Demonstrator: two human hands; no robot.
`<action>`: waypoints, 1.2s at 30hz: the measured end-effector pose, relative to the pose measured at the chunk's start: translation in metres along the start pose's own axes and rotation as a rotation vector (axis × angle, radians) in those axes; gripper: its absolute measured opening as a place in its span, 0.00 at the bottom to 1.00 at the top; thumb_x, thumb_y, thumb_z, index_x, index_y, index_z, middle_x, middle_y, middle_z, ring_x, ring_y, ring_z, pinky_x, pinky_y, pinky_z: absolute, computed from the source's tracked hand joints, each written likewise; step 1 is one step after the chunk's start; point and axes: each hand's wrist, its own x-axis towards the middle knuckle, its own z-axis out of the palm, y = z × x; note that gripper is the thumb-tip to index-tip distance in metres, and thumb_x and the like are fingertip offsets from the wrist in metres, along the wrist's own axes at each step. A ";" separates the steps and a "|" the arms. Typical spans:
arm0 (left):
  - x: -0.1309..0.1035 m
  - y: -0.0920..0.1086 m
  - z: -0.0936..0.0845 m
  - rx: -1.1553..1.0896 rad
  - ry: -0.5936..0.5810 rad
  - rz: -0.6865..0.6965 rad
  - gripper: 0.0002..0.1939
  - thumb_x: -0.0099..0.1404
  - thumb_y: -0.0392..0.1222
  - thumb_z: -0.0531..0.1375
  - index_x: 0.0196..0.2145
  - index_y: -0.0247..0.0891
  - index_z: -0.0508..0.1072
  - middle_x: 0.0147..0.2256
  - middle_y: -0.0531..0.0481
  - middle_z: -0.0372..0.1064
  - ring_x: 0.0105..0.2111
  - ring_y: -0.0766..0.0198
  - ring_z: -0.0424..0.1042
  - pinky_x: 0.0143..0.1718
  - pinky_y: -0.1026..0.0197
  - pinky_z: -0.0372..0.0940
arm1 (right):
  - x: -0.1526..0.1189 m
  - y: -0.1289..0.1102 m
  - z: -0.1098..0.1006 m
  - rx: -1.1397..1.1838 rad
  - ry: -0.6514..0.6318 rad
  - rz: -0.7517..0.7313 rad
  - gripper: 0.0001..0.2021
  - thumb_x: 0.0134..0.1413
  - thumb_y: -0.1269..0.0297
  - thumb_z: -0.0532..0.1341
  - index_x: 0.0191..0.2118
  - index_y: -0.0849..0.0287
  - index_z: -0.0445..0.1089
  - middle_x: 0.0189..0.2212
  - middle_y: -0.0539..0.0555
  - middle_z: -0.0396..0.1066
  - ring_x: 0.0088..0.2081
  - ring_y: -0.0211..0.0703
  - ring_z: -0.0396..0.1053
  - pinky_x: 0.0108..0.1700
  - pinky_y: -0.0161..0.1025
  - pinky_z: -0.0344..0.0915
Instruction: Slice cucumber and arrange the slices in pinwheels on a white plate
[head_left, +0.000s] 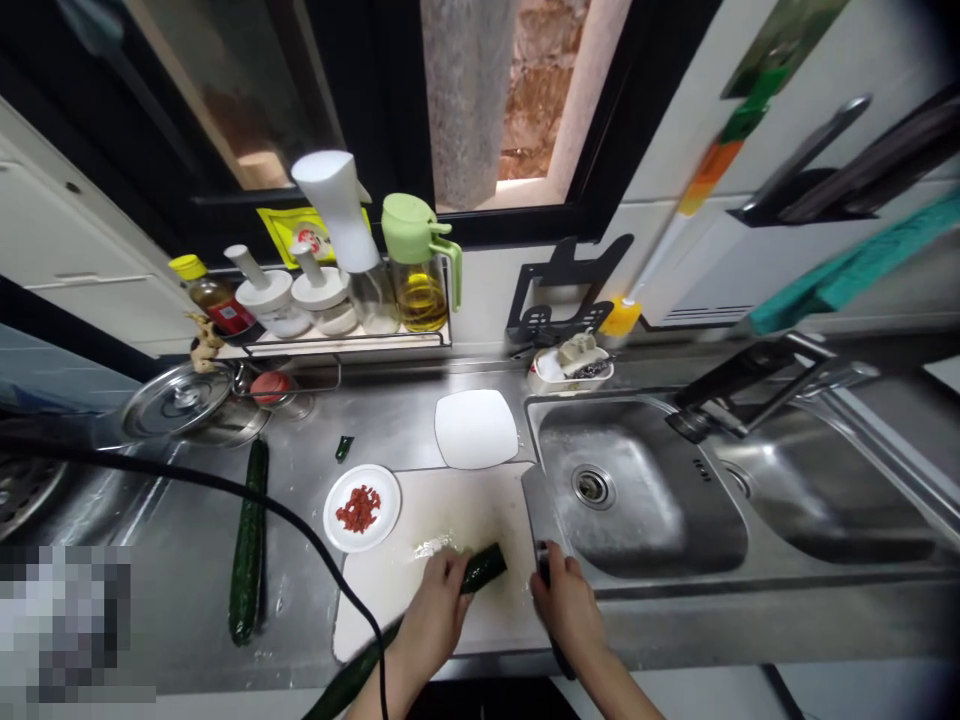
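My left hand is closed around a dark green cucumber, whose blunt end points right over the white cutting board. More green cucumber shows beneath my left wrist; my hand hides whether it is the same one. My right hand, at the board's right edge, grips the dark handle of a kitchen knife, its grey blade pointing away from me. On the board's far left corner rests a white plate of chopped red bits. A white square dish is behind the board.
Left on the steel counter lies a whole cucumber; a small green piece is farther back. A black cable crosses the view. The double sink is right. A rack holds jars and an oil bottle.
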 end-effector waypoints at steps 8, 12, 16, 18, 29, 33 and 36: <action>0.006 0.003 0.005 0.198 -0.145 -0.025 0.30 0.63 0.31 0.50 0.63 0.38 0.54 0.51 0.42 0.63 0.53 0.58 0.60 0.56 0.57 0.57 | -0.009 0.029 0.001 0.185 0.239 -0.045 0.18 0.54 0.70 0.50 0.51 0.63 0.62 0.38 0.61 0.67 0.35 0.49 0.71 0.39 0.43 0.66; 0.003 -0.004 0.001 0.146 -0.120 -0.037 0.30 0.64 0.31 0.49 0.63 0.41 0.54 0.49 0.43 0.65 0.50 0.59 0.63 0.53 0.58 0.60 | -0.020 0.032 -0.002 0.357 0.259 -0.187 0.20 0.49 0.69 0.50 0.50 0.60 0.64 0.39 0.59 0.69 0.39 0.48 0.70 0.45 0.42 0.66; 0.002 -0.015 0.004 0.137 -0.007 0.047 0.25 0.65 0.31 0.47 0.59 0.42 0.60 0.49 0.43 0.66 0.50 0.57 0.64 0.53 0.54 0.61 | -0.030 0.021 -0.002 0.416 0.152 -0.219 0.20 0.46 0.69 0.51 0.48 0.57 0.66 0.41 0.58 0.71 0.43 0.48 0.70 0.48 0.42 0.65; 0.003 -0.021 0.010 0.162 0.097 0.097 0.24 0.66 0.32 0.47 0.59 0.41 0.60 0.52 0.41 0.63 0.53 0.55 0.62 0.54 0.50 0.61 | -0.033 0.015 -0.001 0.420 0.124 -0.240 0.21 0.46 0.69 0.51 0.48 0.59 0.66 0.42 0.59 0.71 0.45 0.48 0.70 0.49 0.43 0.65; 0.008 -0.021 0.021 0.188 0.175 0.109 0.27 0.64 0.34 0.52 0.60 0.39 0.56 0.49 0.41 0.65 0.50 0.55 0.65 0.52 0.50 0.64 | -0.036 0.000 -0.002 0.353 -0.002 -0.308 0.20 0.48 0.73 0.49 0.48 0.63 0.65 0.42 0.61 0.72 0.46 0.48 0.69 0.49 0.43 0.64; -0.001 -0.019 0.023 0.184 0.131 0.123 0.28 0.62 0.33 0.53 0.61 0.37 0.56 0.50 0.41 0.65 0.51 0.55 0.63 0.55 0.50 0.62 | -0.037 -0.004 -0.008 0.308 -0.090 -0.294 0.20 0.48 0.75 0.49 0.49 0.65 0.64 0.43 0.62 0.71 0.47 0.47 0.68 0.50 0.41 0.63; -0.004 -0.018 0.027 0.191 0.133 0.102 0.28 0.62 0.31 0.52 0.60 0.36 0.56 0.50 0.40 0.64 0.52 0.54 0.63 0.54 0.49 0.62 | -0.037 -0.007 -0.011 0.288 -0.146 -0.272 0.21 0.49 0.76 0.48 0.50 0.65 0.63 0.45 0.63 0.69 0.47 0.46 0.68 0.50 0.40 0.61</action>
